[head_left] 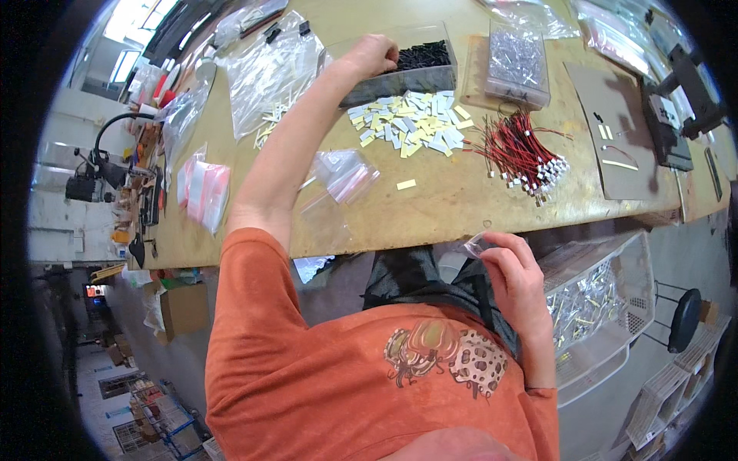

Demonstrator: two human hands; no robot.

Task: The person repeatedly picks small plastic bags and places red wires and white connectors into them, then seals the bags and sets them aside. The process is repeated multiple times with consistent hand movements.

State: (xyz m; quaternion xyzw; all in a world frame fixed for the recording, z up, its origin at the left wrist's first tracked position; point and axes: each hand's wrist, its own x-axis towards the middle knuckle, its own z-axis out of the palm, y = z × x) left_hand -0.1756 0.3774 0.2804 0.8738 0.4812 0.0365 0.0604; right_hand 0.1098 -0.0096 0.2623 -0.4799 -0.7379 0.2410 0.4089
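At the far side of the table my left hand reaches into a grey plastic bin. Its fingers are bent together beside a heap of small black parts, and whatever they grip is hidden. My right hand, near the table's front edge, pinches a small clear plastic bag. Just in front of the bin lies a pile of pale yellow and white strips. One yellow strip lies apart, nearer to me. To the right is a bundle of red and black wires with white connectors.
A clear box of small transparent parts stands right of the bin. Zip bags and a large plastic bag lie on the left. Cardboard and a black device are at right. Below, a white basket holds filled bags.
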